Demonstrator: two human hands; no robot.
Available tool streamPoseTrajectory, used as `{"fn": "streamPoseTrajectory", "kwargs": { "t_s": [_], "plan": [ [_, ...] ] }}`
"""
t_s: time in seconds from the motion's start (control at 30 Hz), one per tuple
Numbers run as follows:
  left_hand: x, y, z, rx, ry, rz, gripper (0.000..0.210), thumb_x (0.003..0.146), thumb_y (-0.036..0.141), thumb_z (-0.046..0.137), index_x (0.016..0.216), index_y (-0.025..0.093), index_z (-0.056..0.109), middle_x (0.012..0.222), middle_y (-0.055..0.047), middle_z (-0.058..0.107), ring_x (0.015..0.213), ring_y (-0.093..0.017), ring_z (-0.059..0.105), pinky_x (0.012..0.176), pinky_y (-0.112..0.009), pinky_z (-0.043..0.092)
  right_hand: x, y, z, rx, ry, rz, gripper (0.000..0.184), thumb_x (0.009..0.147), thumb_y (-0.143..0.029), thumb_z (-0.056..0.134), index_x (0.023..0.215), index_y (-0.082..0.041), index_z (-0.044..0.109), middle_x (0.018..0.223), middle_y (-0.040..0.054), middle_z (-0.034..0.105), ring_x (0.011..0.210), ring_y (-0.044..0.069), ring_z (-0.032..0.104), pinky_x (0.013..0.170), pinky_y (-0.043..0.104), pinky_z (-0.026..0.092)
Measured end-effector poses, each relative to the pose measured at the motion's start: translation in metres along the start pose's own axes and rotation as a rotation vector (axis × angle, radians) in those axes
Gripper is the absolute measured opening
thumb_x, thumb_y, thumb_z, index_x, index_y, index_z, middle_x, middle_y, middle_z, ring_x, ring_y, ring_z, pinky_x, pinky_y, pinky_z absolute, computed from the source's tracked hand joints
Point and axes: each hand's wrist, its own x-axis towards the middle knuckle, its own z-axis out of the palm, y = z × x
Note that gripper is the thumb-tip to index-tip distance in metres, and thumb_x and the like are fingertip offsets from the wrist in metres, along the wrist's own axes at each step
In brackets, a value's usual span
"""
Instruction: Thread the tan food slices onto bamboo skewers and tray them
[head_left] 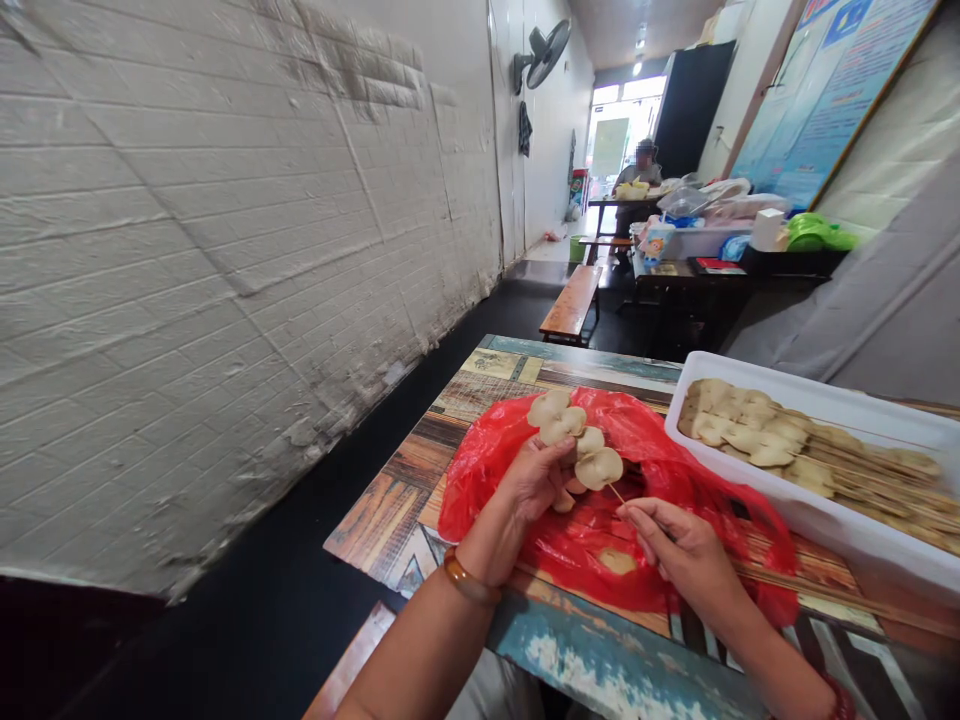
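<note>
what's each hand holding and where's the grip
The left hand grips the pale slices from below, at the skewered stack's lower end. The right hand pinches the thin skewer near its bare end.

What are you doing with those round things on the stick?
A person is threading pale round slices onto a thin wooden skewer. The left hand holds the slices already on it, and the right hand pinches the skewer's lower end. Below the hands a red plastic bag lies on the painted table, with one loose slice on it. To the right, a white tray holds many loaded skewers. Far back, another person sits at a table.
</note>
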Motion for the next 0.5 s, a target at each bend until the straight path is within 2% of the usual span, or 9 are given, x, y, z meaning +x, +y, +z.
{"fn": "streamPoseTrajectory", "kwargs": {
  "t_s": [0.27, 0.4, 0.5],
  "plan": [
    [-0.0001, -0.0010, -0.0002, -0.031, -0.047, -0.043, 0.028, 0.072, 0.025, 0.066, 0.098, 0.016, 0.058, 0.090, -0.007, 0.065, 0.077, -0.018, 0.063, 0.068, -0.029, 0.052, 0.0010, -0.0043, 0.0018, 0.091, 0.019, 0.031, 0.039, 0.081, -0.051, 0.053, 0.089, -0.015, 0.067, 0.046, -0.0058, 0.044, 0.039, 0.008, 0.042, 0.039, 0.020, 0.032],
    [-0.0004, 0.0010, 0.0003, -0.068, -0.017, -0.055, 0.027, 0.070, 0.024, 0.067, 0.094, 0.017, 0.058, 0.087, -0.006, 0.063, 0.073, -0.016, 0.061, 0.063, -0.027, 0.051, 0.0013, -0.0058, 0.0029, 0.104, 0.010, 0.052, 0.040, 0.081, -0.052, 0.052, 0.089, -0.015, 0.066, 0.046, -0.0062, 0.044, 0.039, 0.008, 0.039, 0.039, 0.020, 0.030],
    [0.0003, 0.0016, -0.0008, -0.138, -0.022, -0.068, 0.023, 0.073, 0.029, 0.064, 0.091, 0.017, 0.058, 0.084, -0.005, 0.063, 0.072, -0.015, 0.060, 0.066, -0.029, 0.052, 0.0009, -0.0049, 0.0026, 0.092, -0.004, 0.046, 0.039, 0.081, -0.051, 0.053, 0.090, -0.016, 0.066, 0.046, -0.0062, 0.044, 0.039, 0.008, 0.039, 0.039, 0.021, 0.030]
  ]
}}
